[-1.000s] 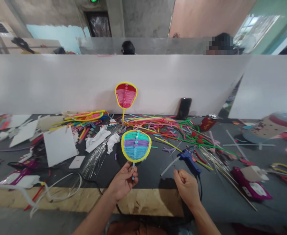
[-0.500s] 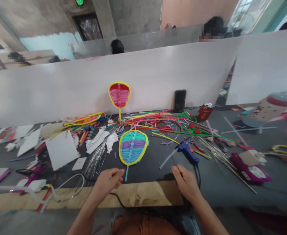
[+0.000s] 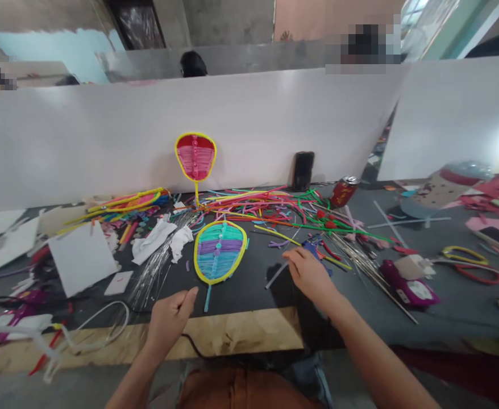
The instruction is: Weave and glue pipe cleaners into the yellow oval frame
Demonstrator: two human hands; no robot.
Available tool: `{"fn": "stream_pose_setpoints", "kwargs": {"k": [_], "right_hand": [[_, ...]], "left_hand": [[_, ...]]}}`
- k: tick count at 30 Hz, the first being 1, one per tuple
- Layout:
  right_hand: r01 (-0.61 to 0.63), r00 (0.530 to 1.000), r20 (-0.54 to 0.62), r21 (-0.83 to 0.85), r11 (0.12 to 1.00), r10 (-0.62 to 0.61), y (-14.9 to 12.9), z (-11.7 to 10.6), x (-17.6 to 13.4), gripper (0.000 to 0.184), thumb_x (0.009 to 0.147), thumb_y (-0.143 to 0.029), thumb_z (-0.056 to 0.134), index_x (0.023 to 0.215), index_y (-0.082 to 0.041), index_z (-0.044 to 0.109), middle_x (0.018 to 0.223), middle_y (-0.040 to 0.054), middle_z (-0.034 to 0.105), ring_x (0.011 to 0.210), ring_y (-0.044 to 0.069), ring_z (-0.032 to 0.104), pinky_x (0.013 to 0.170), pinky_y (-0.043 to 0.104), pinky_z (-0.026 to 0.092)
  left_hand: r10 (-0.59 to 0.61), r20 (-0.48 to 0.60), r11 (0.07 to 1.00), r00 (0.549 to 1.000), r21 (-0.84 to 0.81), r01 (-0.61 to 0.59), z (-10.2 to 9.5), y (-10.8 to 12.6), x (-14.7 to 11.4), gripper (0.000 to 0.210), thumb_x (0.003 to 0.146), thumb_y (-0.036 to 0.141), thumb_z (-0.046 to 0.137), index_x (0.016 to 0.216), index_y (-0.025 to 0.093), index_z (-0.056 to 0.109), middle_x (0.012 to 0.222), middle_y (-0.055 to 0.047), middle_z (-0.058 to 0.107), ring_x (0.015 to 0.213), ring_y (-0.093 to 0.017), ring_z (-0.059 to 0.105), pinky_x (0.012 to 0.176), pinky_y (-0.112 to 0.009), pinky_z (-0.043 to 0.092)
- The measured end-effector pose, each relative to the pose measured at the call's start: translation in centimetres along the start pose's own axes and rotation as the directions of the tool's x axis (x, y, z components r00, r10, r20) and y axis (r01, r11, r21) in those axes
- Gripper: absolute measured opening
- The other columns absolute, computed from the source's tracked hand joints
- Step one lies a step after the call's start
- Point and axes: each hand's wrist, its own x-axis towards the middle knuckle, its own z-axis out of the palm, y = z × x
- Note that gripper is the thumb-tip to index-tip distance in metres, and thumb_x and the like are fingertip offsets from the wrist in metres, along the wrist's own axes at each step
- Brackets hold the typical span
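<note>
A fan shape point(image 3: 220, 250) with a yellow fuzzy rim, teal, purple and blue bands and a row of buttons lies on the dark table. My left hand point(image 3: 170, 318) is curled closed just left of its blue stem, apart from it, with nothing seen in the fingers. Over the table to the right, my right hand point(image 3: 311, 272) reaches out palm down, its fingers loosely bent and partly hidden. Beneath and behind it is a blue glue gun point(image 3: 312, 250), mostly covered, its clear glue stick point(image 3: 276, 276) poking out to the left. Contact between hand and glue gun cannot be made out.
A pink fan point(image 3: 195, 159) stands against the white partition point(image 3: 249, 113). Loose pipe cleaners point(image 3: 258, 204) are heaped behind. A phone point(image 3: 303, 170), a red can point(image 3: 344, 191), a purple device point(image 3: 409, 287), scissors point(image 3: 466, 255), white paper point(image 3: 83, 255) and cables surround the work area.
My right hand has moved forward and turned palm down over the glue gun. My left hand has drawn slightly away from the stem. The camera view has shifted right.
</note>
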Motion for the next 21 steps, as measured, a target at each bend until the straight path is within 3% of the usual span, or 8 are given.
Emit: {"fn": "stream_pose_setpoints", "kwargs": {"k": [2, 3, 6, 8, 10, 15, 18, 21], "right_hand": [[0.034, 0.992, 0.125, -0.169, 0.985, -0.013, 0.8, 0.1, 2.3, 0.026, 0.085, -0.009, 0.046, 0.100, -0.019, 0.065, 0.099, 0.0093, 0.066, 0.094, 0.023, 0.054, 0.081, 0.033, 0.042], [0.045, 0.984, 0.180, -0.223, 0.974, -0.004, 1.0, 0.2, 3.4, 0.027, 0.084, -0.009, 0.047, 0.100, -0.019, 0.066, 0.099, 0.0098, 0.066, 0.096, 0.024, 0.052, 0.081, 0.034, 0.041], [0.048, 0.972, 0.235, -0.263, 0.964, 0.015, 1.5, 0.9, 5.8, 0.021, 0.079, -0.008, 0.053, 0.088, -0.018, 0.070, 0.092, 0.0127, 0.067, 0.097, 0.027, 0.051, 0.078, 0.035, 0.040], [0.059, 0.969, 0.249, -0.249, 0.967, 0.005, 1.7, 1.2, 6.7, 0.017, 0.078, -0.008, 0.055, 0.077, -0.017, 0.070, 0.087, 0.0125, 0.067, 0.095, 0.025, 0.053, 0.080, 0.034, 0.040], [0.072, 0.967, 0.255, -0.225, 0.972, -0.013, 1.9, 1.3, 7.1, 0.017, 0.080, -0.009, 0.054, 0.075, -0.017, 0.069, 0.085, 0.0100, 0.069, 0.092, 0.022, 0.056, 0.084, 0.031, 0.039], [-0.037, 0.988, 0.138, -0.173, 0.984, 0.062, 1.8, 0.1, 7.2, 0.025, 0.091, -0.020, 0.039, 0.099, -0.017, 0.063, 0.091, 0.0077, 0.071, 0.082, 0.019, 0.063, 0.073, 0.027, 0.044], [-0.151, 0.988, 0.026, 0.021, 0.988, 0.150, 1.2, -1.1, 6.0, 0.025, 0.091, -0.027, 0.036, 0.096, -0.018, 0.059, 0.076, 0.0047, 0.070, 0.064, 0.017, 0.064, 0.059, 0.025, 0.044], [-0.203, 0.974, -0.080, 0.117, 0.972, 0.213, 1.1, -2.3, 3.3, 0.024, 0.089, -0.033, 0.037, 0.092, -0.019, 0.056, 0.072, 0.0052, 0.068, 0.061, 0.019, 0.064, 0.056, 0.026, 0.045]], "left_hand": [[0.179, -0.021, 0.954, 0.984, 0.248, -0.169, 0.9, 0.4, -0.2, 0.035, 0.081, 0.035, 0.054, 0.050, 0.019, 0.055, 0.046, 0.001, 0.049, 0.049, -0.013, 0.045, 0.052, -0.025, 0.029], [0.246, 0.045, 0.914, 0.968, 0.321, -0.247, 1.4, 0.5, -0.4, 0.034, 0.083, 0.035, 0.051, 0.053, 0.019, 0.057, 0.047, 0.000, 0.053, 0.050, -0.014, 0.049, 0.053, -0.025, 0.032], [0.409, 0.274, 0.804, 0.871, 0.343, -0.486, 3.0, 0.3, -0.7, 0.026, 0.086, 0.024, 0.042, 0.089, 0.021, 0.067, 0.075, -0.002, 0.071, 0.068, -0.015, 0.064, 0.065, -0.023, 0.045], [0.498, 0.326, 0.730, 0.804, 0.343, -0.591, 3.6, -0.1, -0.9, 0.029, 0.087, 0.020, 0.041, 0.106, 0.022, 0.062, 0.094, -0.003, 0.072, 0.084, -0.015, 0.066, 0.076, -0.024, 0.048], [0.550, 0.326, 0.677, 0.769, 0.366, -0.638, 3.8, -0.5, -0.9, 0.028, 0.087, 0.018, 0.043, 0.109, 0.021, 0.060, 0.101, -0.005, 0.070, 0.092, -0.016, 0.064, 0.082, -0.026, 0.049], [0.576, 0.291, 0.618, 0.764, 0.457, -0.640, 3.5, -0.5, -0.7, 0.021, 0.087, 0.015, 0.044, 0.100, 0.019, 0.061, 0.094, -0.006, 0.069, 0.087, -0.018, 0.063, 0.079, -0.031, 0.051], [0.576, 0.248, 0.611, 0.779, 0.501, -0.612, 3.3, -0.4, -0.4, 0.020, 0.086, 0.014, 0.045, 0.098, 0.018, 0.061, 0.093, -0.006, 0.068, 0.088, -0.020, 0.062, 0.079, -0.034, 0.050], [0.529, 0.167, 0.635, 0.832, 0.572, -0.519, 2.8, -0.7, -0.3, 0.022, 0.085, 0.015, 0.047, 0.102, 0.019, 0.060, 0.099, -0.008, 0.065, 0.093, -0.022, 0.060, 0.083, -0.038, 0.049]]}}
